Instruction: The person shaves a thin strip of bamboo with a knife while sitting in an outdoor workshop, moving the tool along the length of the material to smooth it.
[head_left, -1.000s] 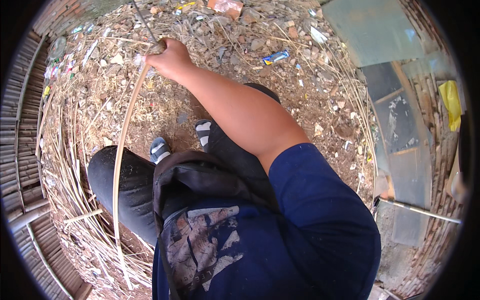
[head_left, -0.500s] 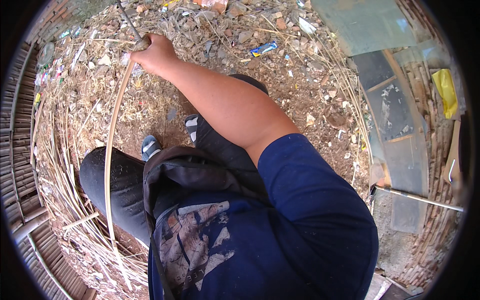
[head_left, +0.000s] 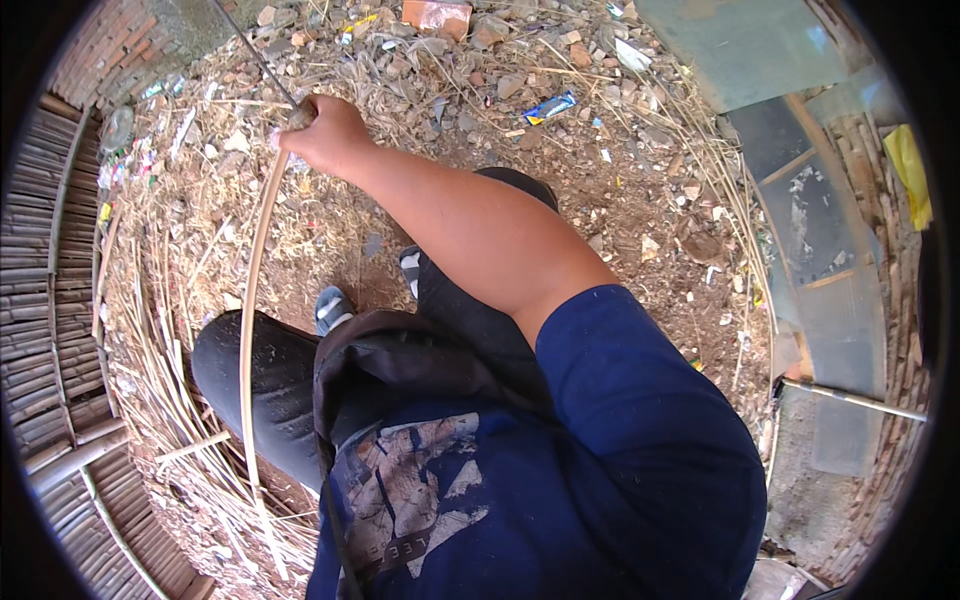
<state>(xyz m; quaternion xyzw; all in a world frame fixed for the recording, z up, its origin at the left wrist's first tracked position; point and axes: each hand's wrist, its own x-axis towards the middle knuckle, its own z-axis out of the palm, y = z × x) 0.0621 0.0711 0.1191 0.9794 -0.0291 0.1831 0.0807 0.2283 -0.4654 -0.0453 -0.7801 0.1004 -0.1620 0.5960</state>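
My right hand (head_left: 332, 138) reaches across to the upper left, its fingers closed round the rounded end of a long, thin, dark blade-like tool (head_left: 262, 62). That tool slants up and away past the top of the view. From the underside of the same fist hangs a long pale bamboo strip (head_left: 250, 300), bowed over my dark trouser leg (head_left: 255, 390) with its lower end near the ground. How the fingers hold the strip and the tool together is partly hidden. My left hand does not show.
Split bamboo strips (head_left: 190, 410) lie along the left, beside a slatted bamboo panel (head_left: 70, 280). Rubble and dry shavings cover the ground, with a blue wrapper (head_left: 549, 108) on it. Grey sheets (head_left: 800, 210) and a thin pole (head_left: 855, 400) are at the right.
The whole scene has shifted slightly right and down in the view. My right hand keeps its hold on the tool and strip, with little other change.
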